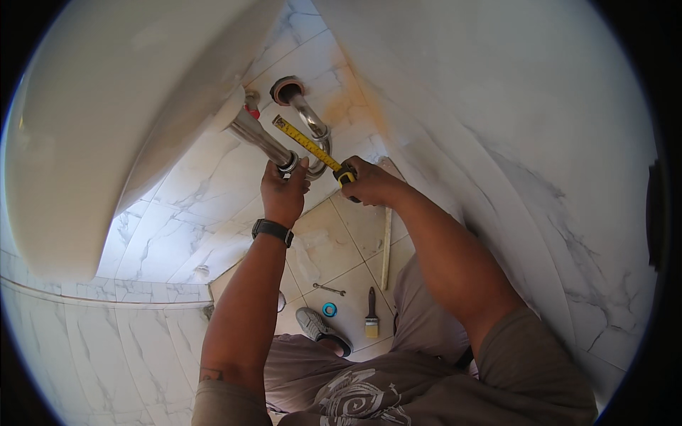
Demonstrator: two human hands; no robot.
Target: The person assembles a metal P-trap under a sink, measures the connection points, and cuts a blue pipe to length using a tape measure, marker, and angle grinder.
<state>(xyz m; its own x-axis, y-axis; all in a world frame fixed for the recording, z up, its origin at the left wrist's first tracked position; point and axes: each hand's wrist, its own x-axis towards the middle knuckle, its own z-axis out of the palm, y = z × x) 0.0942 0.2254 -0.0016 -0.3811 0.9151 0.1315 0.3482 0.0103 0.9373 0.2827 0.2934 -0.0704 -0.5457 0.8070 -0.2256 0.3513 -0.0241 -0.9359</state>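
Note:
Under a white basin (64, 142), a chrome drain pipe (261, 136) slants down and bends through a trap. A second chrome pipe (307, 116) rises from the trap to a round hole (288, 91) in the tiled wall. My left hand (284, 193) has its fingers wrapped round the pipe joint at the lower end of the drain pipe. In my right hand (369, 182) is a black and yellow tape measure (345, 175). Its yellow blade (305, 141) is pulled out a short way and points toward the wall, passing in front of the trap pipe.
On the floor tiles lie a small wrench (329, 290), a roll of blue tape (329, 309), a paintbrush (371, 316) and a long thin strip (386, 248). My shoe (317, 328) is close to them. A red-handled valve (252, 106) sits beside the drain pipe. Marbled walls stand close on the right.

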